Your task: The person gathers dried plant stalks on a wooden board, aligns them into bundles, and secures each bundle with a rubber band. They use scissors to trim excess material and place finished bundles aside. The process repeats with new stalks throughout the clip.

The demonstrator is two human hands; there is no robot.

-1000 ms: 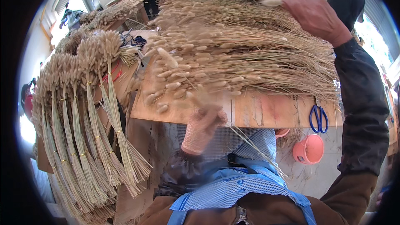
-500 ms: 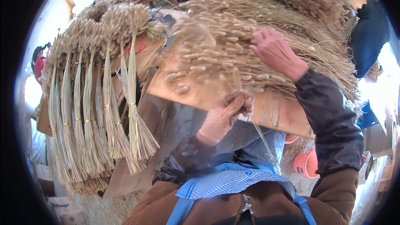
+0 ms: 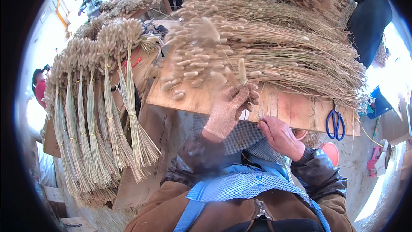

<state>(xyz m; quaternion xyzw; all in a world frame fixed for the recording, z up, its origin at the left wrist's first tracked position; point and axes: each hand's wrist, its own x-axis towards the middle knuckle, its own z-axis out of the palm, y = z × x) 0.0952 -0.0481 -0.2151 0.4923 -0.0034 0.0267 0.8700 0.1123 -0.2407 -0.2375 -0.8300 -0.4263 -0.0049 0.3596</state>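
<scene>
A broad pile of dried, fluffy-headed grass (image 3: 274,38) spreads beyond both hands, its heads toward the left and its stems toward the right. Under it, the wooden tabletop (image 3: 184,101) ends just beyond the hands. Well to the left of the left hand hangs a row of tied grass bundles (image 3: 96,124), heads up, stems fanning downward. Nearer the body than both hands is a blue checked apron (image 3: 240,187). A pink bucket (image 3: 330,152), partly hidden by the sleeve, stands below and right of the right hand. The left hand (image 3: 231,109), seemingly in a tan patterned glove, pinches a few grass stems (image 3: 256,112), their soft heads rising above its fingers. The right hand (image 3: 281,136) is just below and right of it, fingers curled, tips at those stems; whether they grip cannot be told. Blue-handled scissors (image 3: 335,124) lie to its right, handles over the table's edge.
</scene>
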